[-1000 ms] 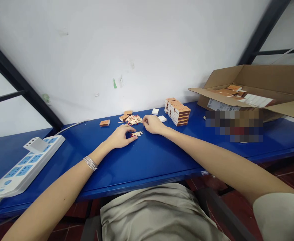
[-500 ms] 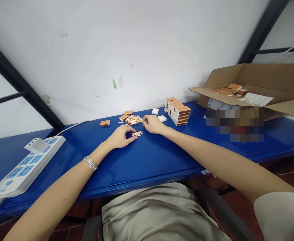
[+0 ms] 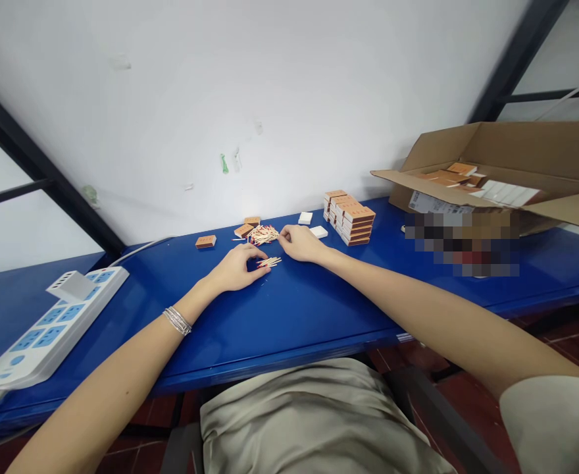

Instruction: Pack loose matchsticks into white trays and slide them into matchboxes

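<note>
My left hand (image 3: pixel 240 266) rests on the blue table, its thumb and fingers curled round the red-headed ends of a small bunch of matches (image 3: pixel 272 261). Pale sticks poke out to the right of it. Fingers pinched together, my right hand (image 3: pixel 299 242) is at the right end of a loose heap of matches (image 3: pixel 264 234). What lies between those fingertips is too small to make out. Two matchboxes (image 3: pixel 243 230) sit against the heap's left side. Just behind my right hand is a white matchbox tray (image 3: pixel 318 232).
A stack of matchboxes (image 3: pixel 351 220) stands right of the heap, and another white tray (image 3: pixel 305 217) lies near the wall. One matchbox (image 3: pixel 205 241) lies apart at left. A power strip (image 3: pixel 57 329) is far left; an open carton (image 3: pixel 467 158) of matchboxes is at right.
</note>
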`<state>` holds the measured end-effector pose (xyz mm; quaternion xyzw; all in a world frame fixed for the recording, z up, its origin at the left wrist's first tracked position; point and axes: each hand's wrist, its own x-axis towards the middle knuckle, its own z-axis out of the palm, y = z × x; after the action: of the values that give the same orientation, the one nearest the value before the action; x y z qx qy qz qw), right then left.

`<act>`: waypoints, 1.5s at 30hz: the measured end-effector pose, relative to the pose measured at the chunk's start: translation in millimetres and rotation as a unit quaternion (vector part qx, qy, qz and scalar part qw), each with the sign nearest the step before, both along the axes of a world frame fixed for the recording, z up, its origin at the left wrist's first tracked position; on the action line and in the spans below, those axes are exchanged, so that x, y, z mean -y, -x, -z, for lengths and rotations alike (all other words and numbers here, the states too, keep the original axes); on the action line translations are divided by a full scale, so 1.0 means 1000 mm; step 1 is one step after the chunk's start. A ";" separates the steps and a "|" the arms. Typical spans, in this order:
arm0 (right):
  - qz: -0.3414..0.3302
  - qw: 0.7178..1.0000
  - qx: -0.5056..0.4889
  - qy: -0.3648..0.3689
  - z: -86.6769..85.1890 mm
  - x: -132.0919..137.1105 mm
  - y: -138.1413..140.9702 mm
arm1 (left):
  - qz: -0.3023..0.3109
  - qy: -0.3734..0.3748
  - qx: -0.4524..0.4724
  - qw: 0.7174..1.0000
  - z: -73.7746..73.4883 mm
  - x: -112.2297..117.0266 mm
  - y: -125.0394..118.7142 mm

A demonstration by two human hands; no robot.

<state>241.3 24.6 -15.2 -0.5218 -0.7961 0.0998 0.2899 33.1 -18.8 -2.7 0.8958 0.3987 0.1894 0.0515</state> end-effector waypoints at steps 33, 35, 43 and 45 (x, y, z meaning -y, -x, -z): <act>-0.075 0.997 0.001 0.004 0.002 -0.002 -0.003 | -0.008 -0.012 0.020 1.000 0.000 0.002 -0.002; -0.107 0.994 0.015 0.011 -0.001 0.001 -0.003 | -0.047 -0.031 0.056 0.997 0.000 0.002 -0.002; -0.169 0.984 0.029 0.044 -0.008 0.003 -0.007 | -0.072 -0.011 0.058 0.996 0.001 0.000 0.001; -0.150 0.987 0.014 0.049 -0.008 0.001 -0.007 | -0.058 0.004 0.031 0.998 0.002 0.000 0.001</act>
<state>248.3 23.3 -7.6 -0.4117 -0.8634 0.1739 0.2341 31.8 -18.6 -4.3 0.8646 0.4492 0.2179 0.0559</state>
